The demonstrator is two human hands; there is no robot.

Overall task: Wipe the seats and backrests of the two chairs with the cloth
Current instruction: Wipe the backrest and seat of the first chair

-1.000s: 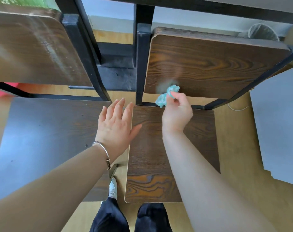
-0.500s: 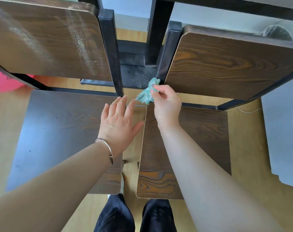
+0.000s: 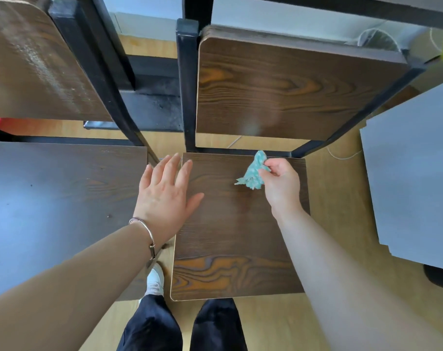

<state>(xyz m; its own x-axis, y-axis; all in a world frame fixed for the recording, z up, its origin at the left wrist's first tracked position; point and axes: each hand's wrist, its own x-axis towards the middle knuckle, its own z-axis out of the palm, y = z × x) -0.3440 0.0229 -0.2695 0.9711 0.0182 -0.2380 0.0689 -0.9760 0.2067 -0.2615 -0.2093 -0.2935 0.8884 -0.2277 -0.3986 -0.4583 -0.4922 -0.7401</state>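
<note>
R hand [image 3: 281,184] is at about 2 o'clock from frame centre, over the rear part of the R chair seat [image 3: 228,239]. Wrist is bent, back of hand up, forearm coming in from 5 o'clock. Thumb and curled fingers pinch the cloth [image 3: 252,174] at its upper end.

The cloth is a small, crumpled teal wad w/ a fuzzy texture and paler flecks. It sticks out of the fingers toward 9 o'clock, w/ one tip pointing up at 12 and a ragged end low at 8. It sits over the seat near the back edge; can't tell if it touches the wood.

L hand [image 3: 164,198] is at 9 o'clock from the cloth, palm down, fingers straight and slightly spread, pointing to 12, holding nothing. It spans the gap between the L chair seat [image 3: 63,198] and the R seat, thumb out over the R seat's left edge. Contact w/ the wood is unclear. A thin metal bracelet [image 3: 147,231] is on the wrist, and a tan sleeve covers the forearm.

Both seats are dark wood-grain boards; the R one has an orange grain patch at its 6 o'clock edge. R backrest [image 3: 278,92] is at 12 o'clock from its seat, on a black frame [image 3: 187,84]. L backrest [image 3: 33,67] is at 10 o'clock and shows pale streaks. A grey board [image 3: 413,173] lies at 3 o'clock. A white shoe [image 3: 155,277] and dark trousers [image 3: 149,325] are at 6.
</note>
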